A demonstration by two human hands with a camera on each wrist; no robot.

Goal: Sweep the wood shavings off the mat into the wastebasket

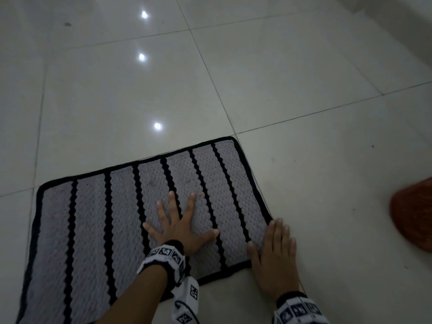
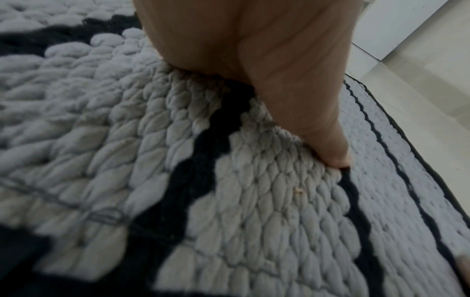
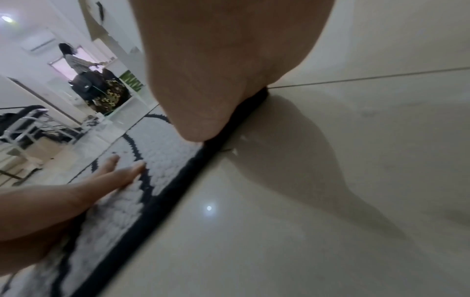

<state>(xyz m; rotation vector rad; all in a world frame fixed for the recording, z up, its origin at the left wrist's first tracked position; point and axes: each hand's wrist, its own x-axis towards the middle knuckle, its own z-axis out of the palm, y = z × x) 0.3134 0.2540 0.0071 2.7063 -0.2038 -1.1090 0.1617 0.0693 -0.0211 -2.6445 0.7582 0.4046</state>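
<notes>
A grey knitted mat with black stripes and a black border lies on the tiled floor. My left hand presses flat on its right half with the fingers spread. In the left wrist view its thumb pushes into the mat, and a tiny pale shaving sits just in front of it. My right hand lies flat at the mat's near right corner, fingers straight and together along the border. A few small pale shavings lie on the floor beside that black edge. An orange-red woven container shows blurred at the right edge.
Glossy cream floor tiles surround the mat on all sides. In the right wrist view, far behind the mat, a person stands next to dark bags, and a metal chair frame stands at the left.
</notes>
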